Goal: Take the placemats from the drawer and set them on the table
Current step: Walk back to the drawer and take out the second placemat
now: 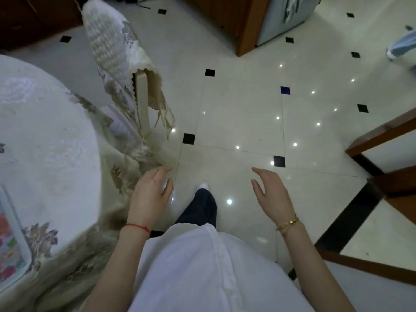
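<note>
A round table (45, 136) under a white embroidered cloth fills the left side. A placemat (10, 242) with a colourful print and a pale border lies at the table's near left edge, partly cut off by the frame. My left hand (150, 194) hangs over the floor just right of the tablecloth's hem, fingers relaxed, holding nothing. My right hand (272, 192) is level with it further right, also relaxed and holding nothing. No drawer is in sight.
A chair (117, 61) with a white lace cover stands against the table at upper left. Wooden cabinets (227, 21) rise at the back, and a dark wooden frame (382, 136) stands on the right. Glossy cream floor tiles (243, 115) lie ahead of my foot (203, 185).
</note>
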A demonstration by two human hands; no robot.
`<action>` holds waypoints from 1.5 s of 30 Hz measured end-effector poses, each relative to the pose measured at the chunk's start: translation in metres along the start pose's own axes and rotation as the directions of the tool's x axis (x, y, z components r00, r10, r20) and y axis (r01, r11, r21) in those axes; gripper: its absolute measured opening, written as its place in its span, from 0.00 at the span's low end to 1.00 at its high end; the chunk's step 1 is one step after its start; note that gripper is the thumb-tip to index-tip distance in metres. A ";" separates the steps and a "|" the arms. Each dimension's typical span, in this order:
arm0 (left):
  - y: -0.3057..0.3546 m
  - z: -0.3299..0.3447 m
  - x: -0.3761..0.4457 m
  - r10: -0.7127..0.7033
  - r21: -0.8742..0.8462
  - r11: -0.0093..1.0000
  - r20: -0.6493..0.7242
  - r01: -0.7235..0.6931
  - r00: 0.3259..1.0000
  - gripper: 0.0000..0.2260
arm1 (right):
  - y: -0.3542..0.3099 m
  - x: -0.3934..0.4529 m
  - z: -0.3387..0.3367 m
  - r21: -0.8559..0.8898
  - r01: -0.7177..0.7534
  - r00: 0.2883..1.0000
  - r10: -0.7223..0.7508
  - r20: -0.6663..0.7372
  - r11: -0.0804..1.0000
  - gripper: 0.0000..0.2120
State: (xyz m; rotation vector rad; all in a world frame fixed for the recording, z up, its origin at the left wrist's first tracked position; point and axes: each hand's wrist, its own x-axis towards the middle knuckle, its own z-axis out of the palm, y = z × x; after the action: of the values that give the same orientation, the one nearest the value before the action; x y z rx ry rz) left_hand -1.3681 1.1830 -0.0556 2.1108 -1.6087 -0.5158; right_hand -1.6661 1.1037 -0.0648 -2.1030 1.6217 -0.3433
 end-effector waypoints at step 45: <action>-0.136 -0.145 0.845 -0.550 -0.161 0.825 -0.447 0.542 0.705 0.13 | -0.268 1.065 0.028 0.072 0.580 0.764 -0.572 0.298 0.812 0.17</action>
State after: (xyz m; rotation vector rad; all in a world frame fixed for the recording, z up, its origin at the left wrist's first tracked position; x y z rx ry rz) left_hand -0.9648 0.4141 -0.0353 2.4464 -0.6819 -0.1454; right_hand -1.1349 0.1426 -0.0408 -2.4944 0.7729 -0.1686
